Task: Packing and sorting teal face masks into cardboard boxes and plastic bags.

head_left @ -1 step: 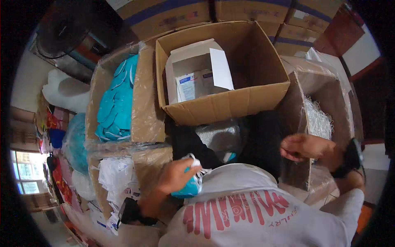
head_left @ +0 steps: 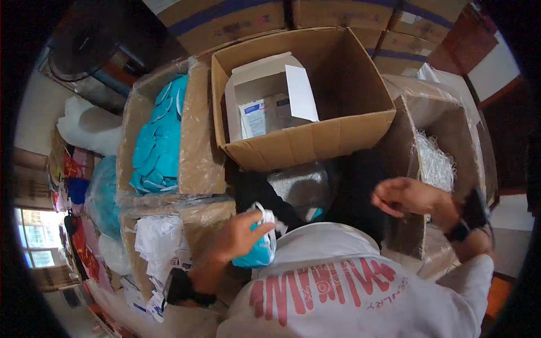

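My left hand (head_left: 241,234) is closed round a teal face mask (head_left: 256,254) with white straps and edging, held in front of my shirt at the lower middle. Its fingers cover the upper part of the mask. My right hand (head_left: 401,195) hangs with loosely curled fingers and nothing visible in it, left of the right-hand carton (head_left: 414,225). White stringy strands (head_left: 437,163) fill part of that carton. Teal pieces with white edges (head_left: 160,141) are heaped in the carton at the left. White printed packets (head_left: 160,239) lie in the carton below it.
Ahead stands a large open carton (head_left: 310,143), with an open white box (head_left: 234,115) inside holding printed packets (head_left: 256,119). A clear plastic-wrapped bundle (head_left: 298,186) sits between my legs, beside a small teal and white piece (head_left: 314,213). Sealed cartons (head_left: 344,14) are stacked behind.
My right hand has moved slightly left and up. My left hand has shifted little, and the mask's white straps have come up into an upright loop beside the fingers.
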`<action>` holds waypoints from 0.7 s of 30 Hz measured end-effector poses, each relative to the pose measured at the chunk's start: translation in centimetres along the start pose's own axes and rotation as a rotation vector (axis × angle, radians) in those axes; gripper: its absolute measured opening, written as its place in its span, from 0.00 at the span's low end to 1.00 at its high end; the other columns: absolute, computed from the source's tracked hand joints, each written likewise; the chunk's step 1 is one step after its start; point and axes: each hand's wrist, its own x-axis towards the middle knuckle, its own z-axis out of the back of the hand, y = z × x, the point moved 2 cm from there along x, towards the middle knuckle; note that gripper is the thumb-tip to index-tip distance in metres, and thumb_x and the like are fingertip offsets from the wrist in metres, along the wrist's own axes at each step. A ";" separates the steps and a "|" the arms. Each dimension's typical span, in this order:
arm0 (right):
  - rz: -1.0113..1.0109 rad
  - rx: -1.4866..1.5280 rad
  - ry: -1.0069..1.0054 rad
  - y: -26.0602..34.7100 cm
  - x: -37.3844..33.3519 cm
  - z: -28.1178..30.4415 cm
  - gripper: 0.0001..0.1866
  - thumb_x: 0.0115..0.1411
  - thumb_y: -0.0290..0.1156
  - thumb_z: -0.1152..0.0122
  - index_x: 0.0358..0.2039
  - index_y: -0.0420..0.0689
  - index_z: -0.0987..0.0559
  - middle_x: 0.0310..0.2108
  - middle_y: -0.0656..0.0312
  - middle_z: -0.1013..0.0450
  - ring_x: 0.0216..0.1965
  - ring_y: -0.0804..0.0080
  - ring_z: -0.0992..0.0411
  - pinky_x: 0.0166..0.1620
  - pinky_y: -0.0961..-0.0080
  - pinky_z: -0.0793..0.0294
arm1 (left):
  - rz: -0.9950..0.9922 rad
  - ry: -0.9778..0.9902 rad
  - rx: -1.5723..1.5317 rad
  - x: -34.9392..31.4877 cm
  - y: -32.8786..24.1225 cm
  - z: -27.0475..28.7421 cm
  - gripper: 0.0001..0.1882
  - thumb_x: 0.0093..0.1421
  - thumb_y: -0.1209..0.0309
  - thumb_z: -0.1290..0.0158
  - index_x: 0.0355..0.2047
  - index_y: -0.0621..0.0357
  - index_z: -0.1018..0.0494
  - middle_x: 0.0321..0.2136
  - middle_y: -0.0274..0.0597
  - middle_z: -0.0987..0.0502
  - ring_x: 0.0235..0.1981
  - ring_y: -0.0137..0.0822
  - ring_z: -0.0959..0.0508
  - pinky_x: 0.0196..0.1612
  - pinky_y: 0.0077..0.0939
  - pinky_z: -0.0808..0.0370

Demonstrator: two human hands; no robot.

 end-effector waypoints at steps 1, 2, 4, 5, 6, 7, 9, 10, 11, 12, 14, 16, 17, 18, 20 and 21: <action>0.060 0.134 0.016 -0.9 1.8 -0.7 0.15 0.62 0.39 0.57 0.36 0.40 0.28 0.24 0.66 0.34 0.24 0.80 0.37 0.30 0.85 0.35 | -0.060 -0.017 0.004 0.8 0.4 0.0 0.14 0.52 0.61 0.48 0.34 0.57 0.27 0.33 0.49 0.26 0.36 0.47 0.27 0.39 0.32 0.31; 0.121 0.262 0.041 -1.8 4.2 -1.1 0.14 0.62 0.37 0.57 0.36 0.40 0.28 0.24 0.66 0.34 0.25 0.79 0.36 0.31 0.84 0.34 | -0.114 -0.043 0.008 1.6 0.6 0.2 0.14 0.52 0.62 0.47 0.35 0.57 0.27 0.35 0.49 0.27 0.37 0.46 0.27 0.40 0.32 0.31; 0.151 0.454 0.017 -4.0 8.7 -2.0 0.11 0.61 0.33 0.55 0.38 0.40 0.29 0.26 0.65 0.32 0.28 0.76 0.33 0.37 0.80 0.30 | -0.109 -0.042 0.121 2.8 0.1 0.8 0.14 0.51 0.63 0.46 0.34 0.58 0.27 0.36 0.49 0.27 0.38 0.46 0.28 0.41 0.32 0.32; 0.150 0.492 -0.028 -4.8 11.5 -1.9 0.11 0.60 0.32 0.54 0.38 0.39 0.29 0.29 0.63 0.32 0.30 0.75 0.32 0.40 0.78 0.29 | -0.110 -0.051 0.184 3.6 0.0 1.4 0.13 0.51 0.63 0.46 0.34 0.58 0.26 0.37 0.49 0.28 0.39 0.46 0.28 0.42 0.32 0.32; 0.134 0.533 -0.068 -5.8 13.8 -2.0 0.11 0.60 0.32 0.53 0.38 0.39 0.29 0.31 0.61 0.31 0.33 0.74 0.32 0.42 0.77 0.29 | -0.151 -0.082 0.173 3.8 -0.1 1.7 0.13 0.51 0.63 0.46 0.34 0.58 0.27 0.37 0.48 0.28 0.39 0.46 0.28 0.42 0.32 0.32; 0.111 0.515 -0.125 -6.5 15.5 -2.2 0.11 0.60 0.32 0.53 0.39 0.39 0.30 0.33 0.61 0.31 0.33 0.74 0.32 0.42 0.76 0.29 | -0.197 -0.106 0.163 4.2 -0.1 1.8 0.13 0.51 0.64 0.46 0.34 0.58 0.27 0.37 0.48 0.28 0.39 0.46 0.28 0.42 0.32 0.32; 0.064 0.470 -0.222 -7.5 18.6 -2.3 0.12 0.59 0.32 0.52 0.40 0.39 0.30 0.37 0.60 0.31 0.35 0.73 0.32 0.42 0.76 0.29 | -0.255 -0.164 0.162 4.6 0.2 2.2 0.13 0.51 0.64 0.46 0.32 0.60 0.27 0.38 0.47 0.27 0.40 0.46 0.28 0.42 0.31 0.33; 0.049 0.457 -0.262 -8.3 19.8 -2.1 0.14 0.59 0.34 0.52 0.42 0.39 0.31 0.37 0.61 0.31 0.35 0.73 0.32 0.42 0.76 0.29 | -0.265 -0.177 0.158 4.9 0.2 2.3 0.12 0.51 0.64 0.46 0.31 0.60 0.27 0.38 0.48 0.27 0.40 0.46 0.28 0.42 0.32 0.33; 0.033 0.444 -0.301 -9.2 20.9 -2.0 0.16 0.59 0.35 0.51 0.44 0.39 0.32 0.38 0.61 0.32 0.35 0.73 0.33 0.42 0.76 0.29 | -0.276 -0.190 0.154 5.1 0.2 2.5 0.12 0.52 0.64 0.47 0.30 0.61 0.28 0.38 0.48 0.27 0.40 0.46 0.28 0.42 0.32 0.33; 0.021 0.429 -0.339 -8.9 21.2 -2.1 0.18 0.59 0.36 0.51 0.46 0.39 0.32 0.39 0.61 0.32 0.36 0.74 0.33 0.42 0.76 0.30 | -0.288 -0.207 0.152 5.2 0.1 2.8 0.12 0.52 0.64 0.47 0.29 0.62 0.28 0.38 0.48 0.27 0.40 0.46 0.28 0.42 0.32 0.33; 0.129 0.274 -0.288 -8.2 21.4 -2.3 0.22 0.59 0.38 0.51 0.50 0.40 0.35 0.41 0.62 0.32 0.38 0.74 0.34 0.44 0.76 0.32 | -0.283 -0.193 0.078 5.4 -0.4 3.1 0.14 0.57 0.63 0.53 0.22 0.62 0.33 0.36 0.46 0.28 0.37 0.38 0.29 0.42 0.28 0.34; 0.340 0.118 -0.181 -5.2 20.0 -3.8 0.25 0.59 0.41 0.51 0.54 0.41 0.38 0.43 0.62 0.33 0.40 0.74 0.34 0.45 0.76 0.34 | -0.267 -0.168 -0.004 5.4 -0.3 3.6 0.16 0.59 0.60 0.55 0.23 0.62 0.33 0.32 0.43 0.27 0.33 0.34 0.29 0.38 0.26 0.34; 0.497 0.044 -0.107 -2.3 18.3 -5.3 0.27 0.59 0.42 0.51 0.55 0.41 0.40 0.44 0.61 0.33 0.41 0.75 0.35 0.46 0.76 0.34 | -0.267 -0.170 -0.074 5.5 -0.2 3.6 0.17 0.59 0.59 0.55 0.24 0.62 0.32 0.30 0.42 0.28 0.32 0.32 0.29 0.37 0.25 0.33; 0.655 -0.032 -0.033 0.1 16.8 -6.8 0.29 0.59 0.43 0.51 0.56 0.42 0.41 0.45 0.61 0.34 0.43 0.75 0.35 0.47 0.76 0.35 | -0.270 -0.173 -0.142 5.6 0.0 3.7 0.18 0.59 0.58 0.55 0.25 0.63 0.31 0.27 0.41 0.28 0.31 0.31 0.29 0.36 0.23 0.33; 0.669 -0.160 0.215 2.6 15.5 -9.0 0.31 0.59 0.44 0.52 0.58 0.41 0.44 0.47 0.59 0.35 0.46 0.75 0.37 0.49 0.76 0.37 | -0.282 -0.203 -0.229 5.9 0.0 3.9 0.20 0.60 0.56 0.55 0.25 0.63 0.31 0.23 0.39 0.29 0.29 0.29 0.29 0.34 0.21 0.33; 0.754 -0.207 0.279 3.6 14.9 -10.2 0.33 0.59 0.45 0.52 0.59 0.41 0.48 0.47 0.58 0.35 0.45 0.77 0.37 0.49 0.78 0.37 | -0.287 -0.232 -0.249 6.1 0.0 4.0 0.20 0.60 0.55 0.56 0.25 0.63 0.31 0.22 0.38 0.29 0.28 0.27 0.30 0.33 0.21 0.33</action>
